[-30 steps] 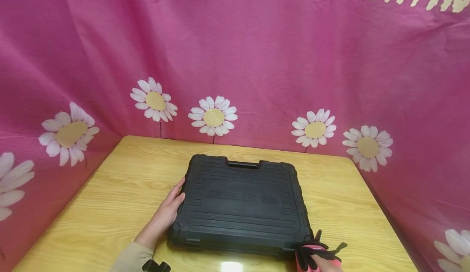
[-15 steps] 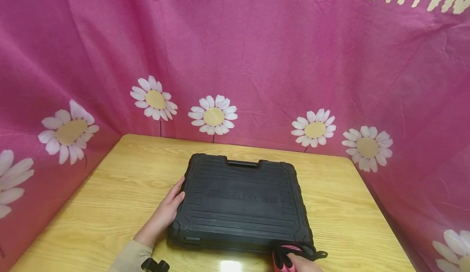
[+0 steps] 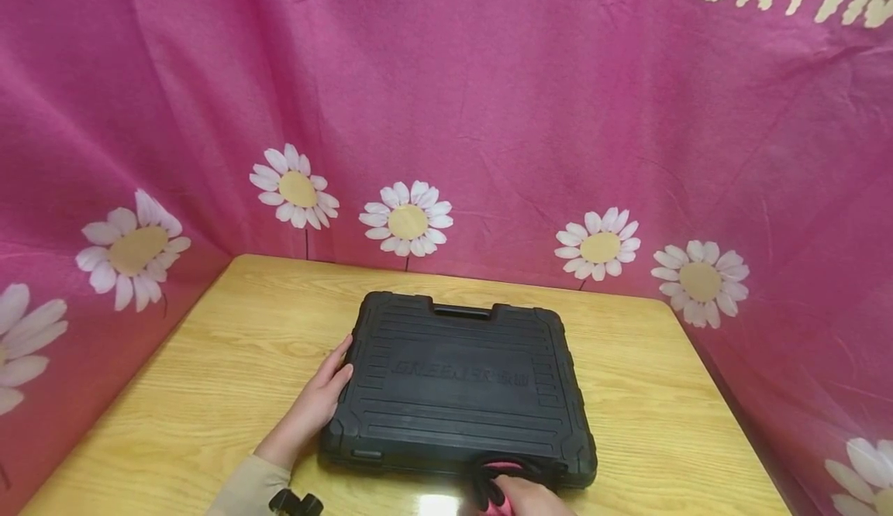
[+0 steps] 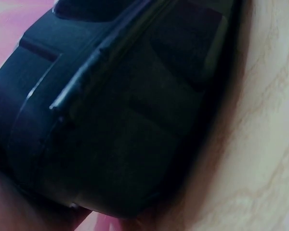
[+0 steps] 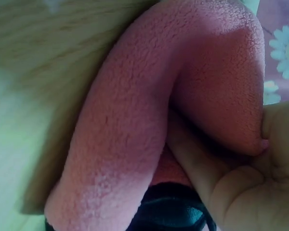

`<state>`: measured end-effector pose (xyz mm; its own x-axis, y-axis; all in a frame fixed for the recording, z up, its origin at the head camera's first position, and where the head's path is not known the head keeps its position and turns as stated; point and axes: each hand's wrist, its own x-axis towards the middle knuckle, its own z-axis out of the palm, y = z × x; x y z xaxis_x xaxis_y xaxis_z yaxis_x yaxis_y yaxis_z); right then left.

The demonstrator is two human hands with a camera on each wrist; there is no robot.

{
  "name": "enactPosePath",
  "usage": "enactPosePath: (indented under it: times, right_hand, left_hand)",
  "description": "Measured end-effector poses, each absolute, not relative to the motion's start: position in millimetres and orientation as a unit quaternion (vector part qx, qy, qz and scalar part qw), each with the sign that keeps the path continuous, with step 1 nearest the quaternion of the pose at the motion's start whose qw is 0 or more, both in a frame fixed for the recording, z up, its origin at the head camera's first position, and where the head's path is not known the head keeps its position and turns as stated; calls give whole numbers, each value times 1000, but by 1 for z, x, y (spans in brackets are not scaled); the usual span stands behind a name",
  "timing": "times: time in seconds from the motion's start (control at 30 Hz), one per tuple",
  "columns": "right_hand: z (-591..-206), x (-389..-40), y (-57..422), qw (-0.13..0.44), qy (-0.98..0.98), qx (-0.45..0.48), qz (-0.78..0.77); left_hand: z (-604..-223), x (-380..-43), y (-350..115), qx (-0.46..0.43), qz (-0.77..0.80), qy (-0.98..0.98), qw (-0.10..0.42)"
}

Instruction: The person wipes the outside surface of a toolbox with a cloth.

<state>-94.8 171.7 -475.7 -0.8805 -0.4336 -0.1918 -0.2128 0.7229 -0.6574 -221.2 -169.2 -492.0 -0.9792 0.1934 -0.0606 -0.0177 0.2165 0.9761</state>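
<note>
A black hard plastic case with raised lettering and a handle at its far side lies flat on the wooden table. Along its left side rests my left hand, fingers and thumb extended against the edge. The left wrist view has the case's dark side wall close up. At the front edge, right of centre, my right hand grips a bunched pink cloth with black trim, which touches the case. Close by, the right wrist view reveals the cloth's fuzzy pink fold in front of the fingers.
A pink curtain printed with white daisies hangs behind the table and on both sides. Bare wood shows left and right of the case. A black strap sits on the left wrist.
My right hand has slid the pink cloth leftward along the case's front edge, from the right corner toward the middle. The case and my left hand have stayed put.
</note>
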Motion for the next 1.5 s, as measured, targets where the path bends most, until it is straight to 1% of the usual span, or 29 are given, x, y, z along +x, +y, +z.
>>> enactPosePath:
  times: [0.07, 0.2, 0.27, 0.33, 0.47, 0.53, 0.7, 0.77, 0.83, 0.9, 1.03, 1.23, 1.5]
  right_hand:
    - [-487, -102, 168, 183, 906, -189, -332]
    - [-506, -112, 157, 193, 889, -226, -348]
    - [-499, -112, 147, 190, 883, -241, -355]
    - [-510, -117, 142, 199, 877, -244, -363]
    - [-540, -135, 136, 212, 877, -282, -326]
    - [-534, -139, 126, 218, 876, -303, -305]
    - [-481, -132, 90, 165, 879, -373, -249]
    - [-466, -129, 79, 143, 875, -399, -232]
    - [-457, -129, 72, 138, 872, -414, -220]
    - [-452, -129, 67, 147, 870, -420, -214]
    - [-450, -132, 58, 167, 868, -422, -204]
    - [-453, -139, 44, 151, 858, -457, -178]
    - [-488, -155, 28, 122, 841, -500, -165]
  left_hand:
    - [-491, -222, -169, 54, 622, 776, 86]
    - [-491, -222, -169, 51, 627, 772, 90]
    - [-492, -222, -168, 51, 629, 771, 89]
    - [-492, -222, -168, 53, 627, 772, 88]
    - [-494, -222, -168, 61, 627, 772, 84]
    - [-493, -223, -169, 68, 630, 769, 83]
    - [-490, -223, -173, 71, 624, 774, 77]
    - [-489, -223, -173, 73, 620, 777, 77]
    - [-489, -224, -172, 79, 621, 776, 78]
    - [-489, -224, -169, 80, 619, 777, 80]
    - [-490, -224, -164, 84, 610, 785, 74]
    - [-490, -223, -163, 85, 598, 793, 73]
    - [-490, -224, -162, 75, 591, 799, 79]
